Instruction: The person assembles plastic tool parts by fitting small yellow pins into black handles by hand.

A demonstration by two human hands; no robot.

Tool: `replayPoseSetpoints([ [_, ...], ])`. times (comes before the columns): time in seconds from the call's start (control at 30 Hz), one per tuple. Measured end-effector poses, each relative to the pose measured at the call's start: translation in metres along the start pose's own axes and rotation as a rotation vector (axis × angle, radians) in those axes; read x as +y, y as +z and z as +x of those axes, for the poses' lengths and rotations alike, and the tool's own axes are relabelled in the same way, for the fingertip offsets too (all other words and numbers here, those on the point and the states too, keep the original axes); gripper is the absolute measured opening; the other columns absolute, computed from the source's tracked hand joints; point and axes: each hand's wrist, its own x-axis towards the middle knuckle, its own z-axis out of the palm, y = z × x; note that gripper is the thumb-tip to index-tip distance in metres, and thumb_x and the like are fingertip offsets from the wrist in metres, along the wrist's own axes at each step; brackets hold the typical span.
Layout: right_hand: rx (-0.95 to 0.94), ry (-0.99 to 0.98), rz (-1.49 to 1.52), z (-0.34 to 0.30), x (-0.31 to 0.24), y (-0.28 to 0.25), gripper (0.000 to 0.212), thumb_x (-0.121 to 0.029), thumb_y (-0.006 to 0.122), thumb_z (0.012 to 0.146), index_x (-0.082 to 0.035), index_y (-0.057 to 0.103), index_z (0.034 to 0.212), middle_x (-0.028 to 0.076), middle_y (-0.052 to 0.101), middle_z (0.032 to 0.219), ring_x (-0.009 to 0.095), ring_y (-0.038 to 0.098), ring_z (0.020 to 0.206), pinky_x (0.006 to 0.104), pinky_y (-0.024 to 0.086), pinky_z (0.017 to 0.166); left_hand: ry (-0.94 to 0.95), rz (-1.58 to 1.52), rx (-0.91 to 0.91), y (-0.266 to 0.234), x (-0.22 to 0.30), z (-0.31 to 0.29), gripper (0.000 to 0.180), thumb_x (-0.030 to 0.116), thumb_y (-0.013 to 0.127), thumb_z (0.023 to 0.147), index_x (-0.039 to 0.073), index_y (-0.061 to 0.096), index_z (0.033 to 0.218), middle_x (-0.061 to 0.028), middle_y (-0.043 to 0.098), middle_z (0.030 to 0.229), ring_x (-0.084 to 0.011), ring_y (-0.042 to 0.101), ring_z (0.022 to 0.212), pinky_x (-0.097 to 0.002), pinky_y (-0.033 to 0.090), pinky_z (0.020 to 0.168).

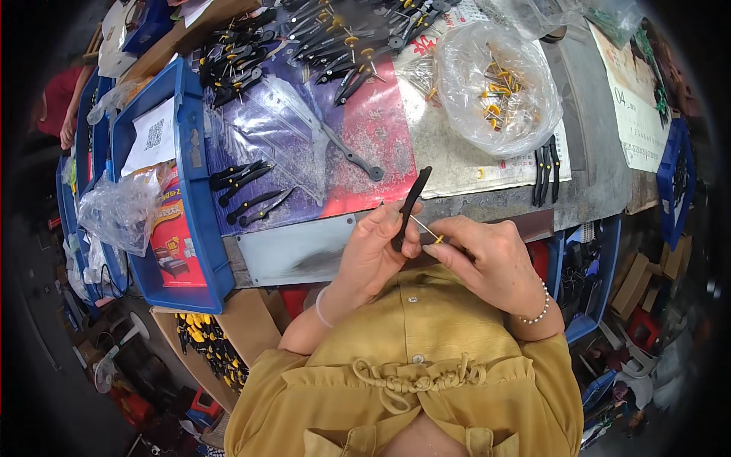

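Between the fingers of my left hand [375, 247] is a slim black handle [413, 206], held tilted, its upper end pointing away from me. My right hand [481, 259] pinches a thin metal pin with a yellow end [437, 239]. The pin's far tip reaches the side of the black handle; whether it has entered it I cannot tell. Beyond my hands, a clear plastic bag [464, 114] holds many yellow-ended pins [499, 90]. Black handles [547, 171] lie side by side to its right. Several black cutter parts [247, 186] rest on the table's left part.
Piles of black cutters [236, 65] with yellow-ended pins cover the table's far side. A grey metal lever [354, 158] lies mid-table. A blue crate [195, 137] stands at the left, above a cardboard box of yellow-and-black parts [209, 346]. Another blue crate [605, 282] is at the right.
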Motion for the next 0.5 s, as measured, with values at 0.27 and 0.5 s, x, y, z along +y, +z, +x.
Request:
replayPoseSetpoints([
  [0.27, -0.107, 0.15, 0.116, 0.007, 0.004, -0.001, 0.015, -0.018, 0.063, 0.082, -0.005, 0.06, 0.089, 0.013, 0.06, 0.066, 0.032, 0.06, 0.057, 0.0381, 0.046, 0.051, 0.072, 0.118, -0.032, 0.0, -0.006, 0.002, 0.03, 0.014, 0.052, 0.094, -0.004, 0.053, 0.117, -0.0075, 0.061, 0.085, -0.0133, 0.056, 0.072, -0.0243, 0.046, 0.068],
  [0.5, -0.015, 0.059, -0.162, -0.006, -0.006, 0.025, 0.012, -0.015, 0.061, 0.082, -0.005, 0.055, 0.083, 0.013, 0.055, 0.054, 0.032, 0.059, 0.051, 0.0395, 0.047, 0.047, 0.167, 0.224, 0.099, -0.001, -0.014, -0.002, 0.028, 0.013, 0.051, 0.095, -0.004, 0.053, 0.116, -0.0051, 0.057, 0.081, -0.0115, 0.05, 0.069, -0.0246, 0.043, 0.065],
])
